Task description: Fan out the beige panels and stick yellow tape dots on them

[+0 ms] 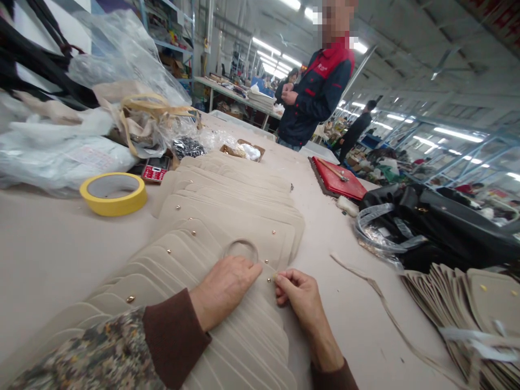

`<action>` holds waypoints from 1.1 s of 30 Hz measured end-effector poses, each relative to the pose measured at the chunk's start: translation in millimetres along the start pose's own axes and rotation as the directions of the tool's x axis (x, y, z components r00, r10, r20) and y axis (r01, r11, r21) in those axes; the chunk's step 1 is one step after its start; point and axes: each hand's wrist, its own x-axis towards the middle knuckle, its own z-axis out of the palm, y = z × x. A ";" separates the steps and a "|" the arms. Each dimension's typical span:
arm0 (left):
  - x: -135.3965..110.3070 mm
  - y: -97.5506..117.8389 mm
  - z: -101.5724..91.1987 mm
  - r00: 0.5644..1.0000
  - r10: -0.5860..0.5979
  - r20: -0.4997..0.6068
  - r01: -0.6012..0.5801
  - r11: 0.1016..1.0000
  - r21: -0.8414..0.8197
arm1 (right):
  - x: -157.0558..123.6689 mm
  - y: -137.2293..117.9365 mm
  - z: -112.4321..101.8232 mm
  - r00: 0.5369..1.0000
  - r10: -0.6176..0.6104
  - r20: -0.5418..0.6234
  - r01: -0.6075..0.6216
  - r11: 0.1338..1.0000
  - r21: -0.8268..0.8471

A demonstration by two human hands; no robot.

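Note:
Overlapping beige panels [227, 195] with small gold studs lie fanned out in a long stack before me. My left hand [227, 290] is over the panels, its fingers curled down at a thin ring-shaped roll [242, 242]; the fingertips are hidden. Just to its right, my right hand [298, 295] is closed in a pinch at the panel edge. A tiny yellowish piece [277, 277] shows at its fingertips, too small to name surely. Beside those fingertips sits a gold stud [268, 280].
Yellow tape [114, 203] lies left, near plastic bags [60, 146]. To the right are a black bag [442, 216], a beige strip [377, 290] and another panel stack [487, 303]. A hammer [333, 169] rests on a red pad [345, 184]. A person [317, 92] stands beyond.

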 end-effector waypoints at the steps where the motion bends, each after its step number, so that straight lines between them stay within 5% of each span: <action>1: 0.2 -0.1 -0.5 1.000 0.000 -0.001 0.000 1.000 -0.002 | -0.5 -0.1 0.4 1.000 -0.010 0.005 0.010 0.999 -0.036; 7: 0.2 1.0 -4.0 1.000 -0.016 0.013 0.016 0.999 -0.035 | -2.2 0.0 7.2 0.994 -0.107 0.015 0.106 0.953 -0.284; 13: -0.6 0.6 -2.6 1.000 -0.013 -0.002 0.013 0.998 -0.054 | -2.6 -7.5 12.1 0.942 -0.332 0.054 0.304 0.773 -0.557; 22: -3.1 -2.2 -0.3 0.999 0.023 -0.044 -0.025 0.998 -0.053 | -13.1 5.4 -1.6 0.967 -0.255 0.027 0.240 0.861 -0.448; 29: -3.0 -5.4 2.6 0.999 0.003 -0.033 -0.004 1.000 -0.022 | -11.3 12.1 17.2 0.869 -0.494 0.033 0.414 0.688 -0.596; 31: -9.8 -6.9 6.6 0.994 0.066 -0.088 -0.070 0.996 -0.047 | -16.0 6.9 22.6 0.858 -0.513 0.010 0.403 0.661 -0.633; 33: -8.7 -8.1 13.2 0.952 0.139 -0.273 -0.175 0.978 -0.112 | -22.3 -3.3 16.2 0.857 -0.515 0.019 0.399 0.641 -0.655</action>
